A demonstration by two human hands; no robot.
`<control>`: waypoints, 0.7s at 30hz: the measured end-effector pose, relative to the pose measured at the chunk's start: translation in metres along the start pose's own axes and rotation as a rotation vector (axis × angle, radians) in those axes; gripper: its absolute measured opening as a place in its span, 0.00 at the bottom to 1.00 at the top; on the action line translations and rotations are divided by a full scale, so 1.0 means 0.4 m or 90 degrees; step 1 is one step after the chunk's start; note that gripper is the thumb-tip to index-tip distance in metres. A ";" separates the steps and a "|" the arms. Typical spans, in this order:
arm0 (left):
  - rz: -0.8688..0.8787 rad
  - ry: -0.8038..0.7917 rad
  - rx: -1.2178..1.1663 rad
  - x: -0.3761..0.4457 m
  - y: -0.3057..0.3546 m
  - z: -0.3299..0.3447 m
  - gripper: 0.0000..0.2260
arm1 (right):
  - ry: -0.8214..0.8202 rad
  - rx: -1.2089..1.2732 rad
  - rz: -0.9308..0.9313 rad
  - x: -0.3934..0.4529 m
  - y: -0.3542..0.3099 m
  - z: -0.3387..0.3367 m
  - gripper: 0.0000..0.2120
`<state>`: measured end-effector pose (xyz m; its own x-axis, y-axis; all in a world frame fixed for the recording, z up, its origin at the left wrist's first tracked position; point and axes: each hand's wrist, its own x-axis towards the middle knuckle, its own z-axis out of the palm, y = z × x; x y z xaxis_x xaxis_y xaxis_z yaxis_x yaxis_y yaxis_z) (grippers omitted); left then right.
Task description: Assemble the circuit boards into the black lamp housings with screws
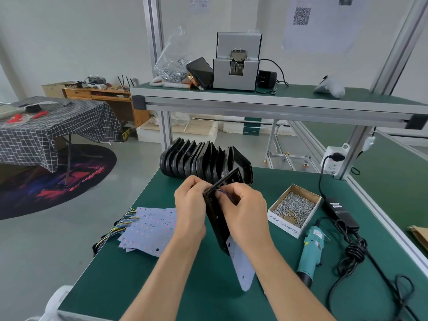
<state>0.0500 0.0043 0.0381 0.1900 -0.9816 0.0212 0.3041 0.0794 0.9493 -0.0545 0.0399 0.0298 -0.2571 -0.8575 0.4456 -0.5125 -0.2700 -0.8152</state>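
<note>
Both hands up over the green bench top (143,274), dead centre. Left hand (190,212) curled round the left edge of a black lamp housing (216,218), fingers bent over its top rim. Right hand (246,212) on the other side, fingers curled & pinching at thin blue wires (221,192) near the housing's upper end; exact fingertip grip hidden by the knuckles, can't tell more. Housing held tilted, on edge, clear of the mat. Pale circuit board (240,267) hanging out below it toward 6 o'clock, dotted w/ holes, lower corner close to the mat; touching or not, can't tell.

At 12 o'clock from the hands: row of more black housings (199,161) stood on edge, packed together. At 9 o'clock: fanned stack of boards (150,228) flat on the mat, multicolour wire tails (120,225) spilling off the bench edge.

At 3 o'clock: open cardboard box of screws (294,207), side reads "SPRING BALANCER". Just past it toward 4 o'clock, teal electric screwdriver (311,249) lying down, label too small to read. Black power brick (340,213) + tangled cable (352,253) beside that.

Upper shelf at 12: grey screw feeder machine (236,63), phone (200,72) leaning on it, plastic bag of screws (172,63). QR code sheet (301,16) on the wall at 1 o'clock, text unreadable.
</note>
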 end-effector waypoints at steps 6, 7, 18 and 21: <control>0.011 -0.009 0.024 -0.006 -0.005 0.007 0.05 | -0.024 -0.033 -0.001 0.003 -0.006 -0.001 0.05; 0.008 -0.013 0.025 -0.006 -0.004 0.006 0.03 | -0.039 -0.040 0.000 0.000 -0.007 -0.003 0.07; -0.008 -0.003 0.002 -0.006 -0.020 -0.002 0.14 | -0.033 -0.077 -0.002 -0.007 -0.010 -0.030 0.07; -0.030 0.011 -0.016 -0.005 -0.021 -0.003 0.14 | 0.022 -0.079 -0.004 -0.014 -0.005 -0.026 0.10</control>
<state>0.0483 0.0058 0.0298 0.1917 -0.9810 -0.0285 0.3363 0.0384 0.9410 -0.0606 0.0498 0.0328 -0.2806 -0.8394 0.4654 -0.6117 -0.2173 -0.7606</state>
